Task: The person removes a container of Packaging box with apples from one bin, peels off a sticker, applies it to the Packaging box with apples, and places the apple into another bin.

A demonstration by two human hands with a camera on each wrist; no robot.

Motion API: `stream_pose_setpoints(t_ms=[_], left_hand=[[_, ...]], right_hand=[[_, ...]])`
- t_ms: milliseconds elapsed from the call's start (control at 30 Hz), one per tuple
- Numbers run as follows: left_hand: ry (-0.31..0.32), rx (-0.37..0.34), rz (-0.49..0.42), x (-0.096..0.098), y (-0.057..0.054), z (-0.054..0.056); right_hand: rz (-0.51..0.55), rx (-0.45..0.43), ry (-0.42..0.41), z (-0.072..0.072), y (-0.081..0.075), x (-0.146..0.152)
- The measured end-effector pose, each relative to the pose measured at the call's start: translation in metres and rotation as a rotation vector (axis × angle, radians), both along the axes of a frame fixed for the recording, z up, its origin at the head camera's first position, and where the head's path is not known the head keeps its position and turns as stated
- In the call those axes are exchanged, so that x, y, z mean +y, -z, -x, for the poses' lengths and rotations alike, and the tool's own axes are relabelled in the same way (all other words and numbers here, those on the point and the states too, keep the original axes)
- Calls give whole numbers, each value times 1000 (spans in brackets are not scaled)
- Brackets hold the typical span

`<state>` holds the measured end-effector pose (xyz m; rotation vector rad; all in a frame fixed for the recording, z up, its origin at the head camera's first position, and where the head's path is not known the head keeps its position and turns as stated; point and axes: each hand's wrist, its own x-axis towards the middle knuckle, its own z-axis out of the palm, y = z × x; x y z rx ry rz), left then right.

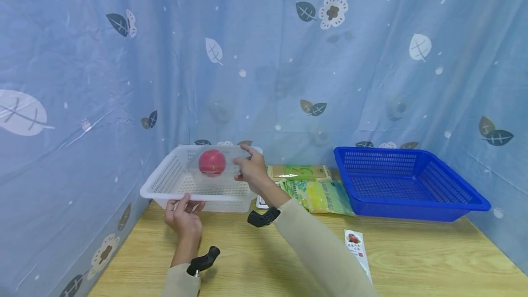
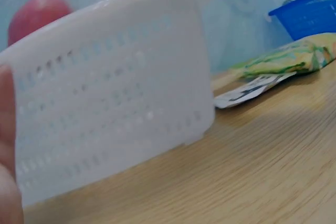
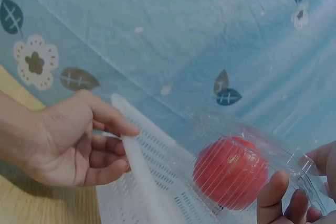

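Observation:
My right hand (image 1: 251, 168) holds one end of a clear plastic clamshell box (image 3: 283, 158), with fingers and thumb on its edge. Inside the box lies a red round fruit that looks like an apple (image 3: 231, 173). The box is above the white perforated basket (image 1: 237, 203). My left hand (image 1: 184, 218) grips the front rim of that basket, thumb on top and fingers against the outer wall. In the left wrist view, the basket wall (image 2: 115, 87) fills much of the picture and the apple (image 2: 39, 14) shows above its rim.
On the right stands a blue perforated basket (image 1: 412, 210). Between the baskets lie a yellow-green packet (image 1: 319, 196) and a brown-and-green package (image 1: 299, 172). A printed paper strip (image 1: 356, 249) lies on the wooden table (image 1: 420, 260). A patterned blue curtain (image 1: 264, 58) hangs behind.

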<state>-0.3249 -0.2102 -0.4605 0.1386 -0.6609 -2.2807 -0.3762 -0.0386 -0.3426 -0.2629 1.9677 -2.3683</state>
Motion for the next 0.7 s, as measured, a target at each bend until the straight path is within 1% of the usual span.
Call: stream_pose_setpoints(t_ms=[100,200,233,300,367,433,533,600,700], left_hand=[[149,54,-3,-7,5,-3],[311,80,15,-16,10,-6],[355,86,22,-18,11,-7],[425,98,52,-21,12,-7],[471,106,85,-23,13,-7],[508,107,86,-25,15,-8],[571,120,53,-26,17,-9],[610,149,19,-28,18,-10],[631,193,-11,-31,19,-10]], right_hand=[[7,14,-33,-6,-5,7],[21,16,-57,-12,-9,13],[26,16,-60,-14,-11,16],[41,15,-63,-16,-13,21],[53,12,-65,-19,-15,26],[55,12,-67,-21,-17,30],[52,11,-66,-27,-19,37],[54,12,-66,-30,-20,41],[60,25,-85,-36,-21,44]])
